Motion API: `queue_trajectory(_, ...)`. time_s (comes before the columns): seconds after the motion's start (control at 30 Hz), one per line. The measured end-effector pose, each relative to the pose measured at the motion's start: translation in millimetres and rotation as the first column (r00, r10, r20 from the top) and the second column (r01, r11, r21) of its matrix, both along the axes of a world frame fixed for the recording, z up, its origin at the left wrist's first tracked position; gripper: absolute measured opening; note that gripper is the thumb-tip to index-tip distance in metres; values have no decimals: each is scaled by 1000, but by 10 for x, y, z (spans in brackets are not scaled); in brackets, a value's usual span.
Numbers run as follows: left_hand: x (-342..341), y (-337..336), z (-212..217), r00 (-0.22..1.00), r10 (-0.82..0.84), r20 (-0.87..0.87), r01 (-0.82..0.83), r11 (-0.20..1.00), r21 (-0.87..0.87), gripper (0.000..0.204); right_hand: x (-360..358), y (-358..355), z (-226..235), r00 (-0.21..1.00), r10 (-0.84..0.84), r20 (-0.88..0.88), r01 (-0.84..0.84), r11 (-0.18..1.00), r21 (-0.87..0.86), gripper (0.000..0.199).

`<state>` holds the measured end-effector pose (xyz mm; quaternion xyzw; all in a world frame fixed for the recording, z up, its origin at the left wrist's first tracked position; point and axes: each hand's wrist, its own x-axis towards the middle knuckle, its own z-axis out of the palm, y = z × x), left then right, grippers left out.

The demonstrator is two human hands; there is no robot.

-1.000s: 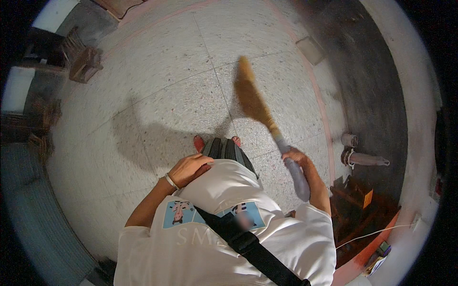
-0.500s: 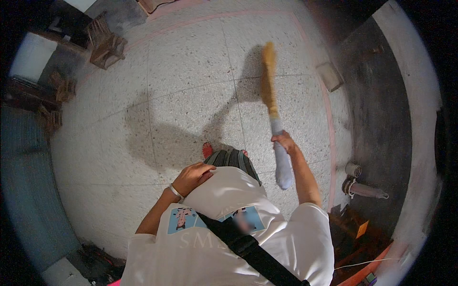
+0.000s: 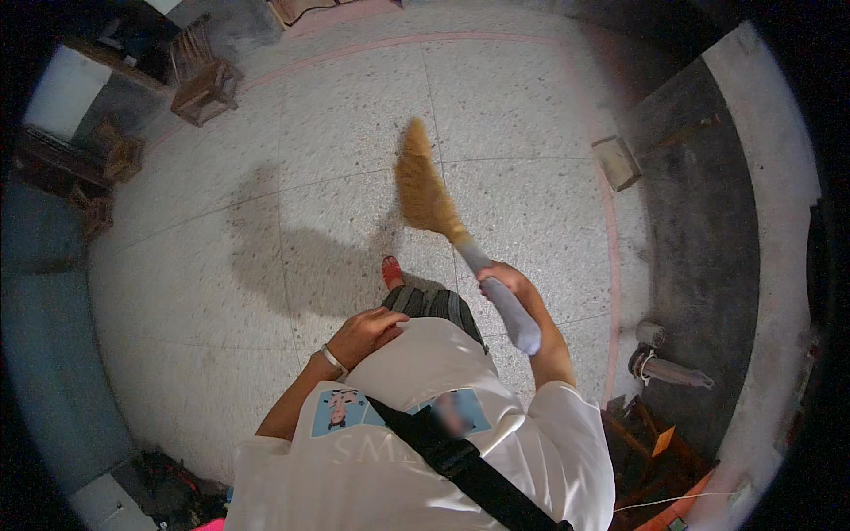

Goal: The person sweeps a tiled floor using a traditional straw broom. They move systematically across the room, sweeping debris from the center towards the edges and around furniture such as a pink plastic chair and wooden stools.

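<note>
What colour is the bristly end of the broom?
The broom's bristles are golden brown, seen best in the current head view.

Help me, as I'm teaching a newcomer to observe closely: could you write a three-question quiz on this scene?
1. Multiple choice: Which hand grips the broom?
A) Left only
B) Right only
C) Both
2. True or false: The broom's bristles point back toward the person's shirt.
3. Fill in: The visible footwear is coloured ____.

Key:
1. B: the right hand grips the handle; the left hand is at the shirt front.
2. False: they point away.
3. Red.
</note>
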<state>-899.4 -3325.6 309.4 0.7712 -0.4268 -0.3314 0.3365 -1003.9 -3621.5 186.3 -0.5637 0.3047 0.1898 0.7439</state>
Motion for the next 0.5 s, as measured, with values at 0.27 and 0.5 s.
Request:
queue_trajectory(0.27, 545, 179, -103, 999, 20, -34, -21, 1000, -23, 21, 181, -617, -530, 921, -173, -348, 116, 977, -179, 24)
queue_trajectory(0.5, 941, 402, -203, 998, -4, -66, 6, 1000, 24, 21, 927, -49, -536, 967, -102, -232, 60, 982, -182, 26)
